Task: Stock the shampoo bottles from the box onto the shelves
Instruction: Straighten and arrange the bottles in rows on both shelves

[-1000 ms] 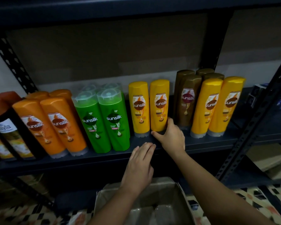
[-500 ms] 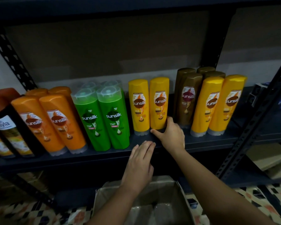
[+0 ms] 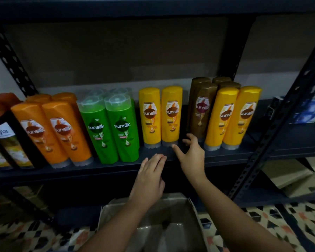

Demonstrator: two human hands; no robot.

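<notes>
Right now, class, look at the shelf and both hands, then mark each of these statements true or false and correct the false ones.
1. The green bottles stand left of the yellow pair. True.
2. The right hand grips a bottle. False: it is spread open and holds nothing.
3. The left hand lies flat at the shelf edge. True.
4. The brown bottles stand in front of the yellow ones. False: they stand behind.

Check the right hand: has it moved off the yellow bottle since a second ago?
Yes. The right hand has opened and drawn back right, off the yellow bottle, which stands unmoved on the shelf.
</notes>
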